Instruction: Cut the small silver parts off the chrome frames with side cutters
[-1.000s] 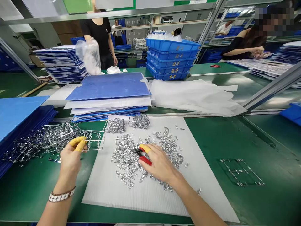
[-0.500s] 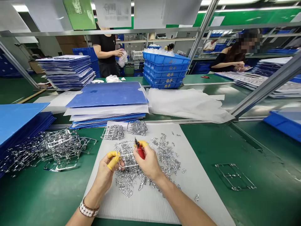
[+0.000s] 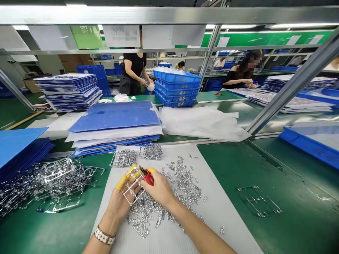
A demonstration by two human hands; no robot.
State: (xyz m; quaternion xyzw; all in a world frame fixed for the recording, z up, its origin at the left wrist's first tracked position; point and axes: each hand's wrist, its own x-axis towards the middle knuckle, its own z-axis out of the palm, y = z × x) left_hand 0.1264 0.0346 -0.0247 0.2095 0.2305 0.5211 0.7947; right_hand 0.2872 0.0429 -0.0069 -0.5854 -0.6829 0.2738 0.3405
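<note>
Left grip (image 3: 123,203) holds a chrome runner frame (image 3: 134,187), right grip (image 3: 159,190) red-handled side cutters (image 3: 148,178). Loose chrome parts (image 3: 143,220) lie beneath them

Strip lights overhead shone brightly (image 3: 299,25), glare lay across the far tabletop (image 3: 254,118), the hands (image 3: 159,188) looked sharp, and the frame's edges bowed.

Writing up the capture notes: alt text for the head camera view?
The left hand, in yellow finger cots, holds a metal runner frame while the right hand holds red-handled cutters close to it, over a white corrugated plastic sheet. Small silver metal parts lie heaped on the sheet, on a green workbench.
</note>
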